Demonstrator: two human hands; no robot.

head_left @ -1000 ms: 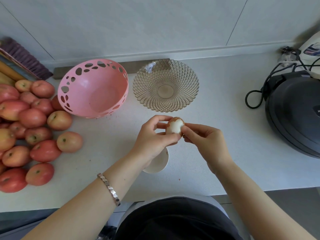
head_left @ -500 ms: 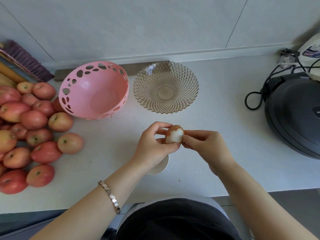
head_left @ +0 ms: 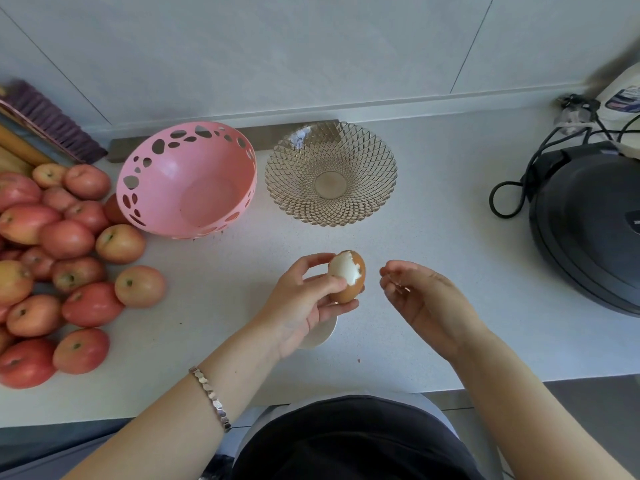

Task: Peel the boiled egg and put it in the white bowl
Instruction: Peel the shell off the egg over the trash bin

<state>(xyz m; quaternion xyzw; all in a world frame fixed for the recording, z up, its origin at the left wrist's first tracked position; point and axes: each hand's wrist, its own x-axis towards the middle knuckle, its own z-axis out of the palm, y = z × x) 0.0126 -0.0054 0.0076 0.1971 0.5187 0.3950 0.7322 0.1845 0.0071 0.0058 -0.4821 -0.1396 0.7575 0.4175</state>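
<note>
My left hand [head_left: 301, 303] holds a boiled egg [head_left: 348, 276] above the white counter. The egg's top left part is peeled bare white; brown shell still covers its right side and bottom. My right hand [head_left: 420, 299] hovers a short way to the right of the egg, not touching it, fingertips pinched together; whether a shell bit sits between them is too small to tell. The white bowl [head_left: 320, 336] stands on the counter under my left hand, and only a piece of its rim shows.
A pink perforated bowl [head_left: 187, 183] and a clear patterned glass bowl [head_left: 330, 173] stand at the back. A heap of red apples [head_left: 65, 265] fills the left side. A black appliance [head_left: 588, 223] with a coiled cable sits at the right.
My right hand has come off the egg and moved right. The left hand has turned the egg so the peeled white patch shows more.
</note>
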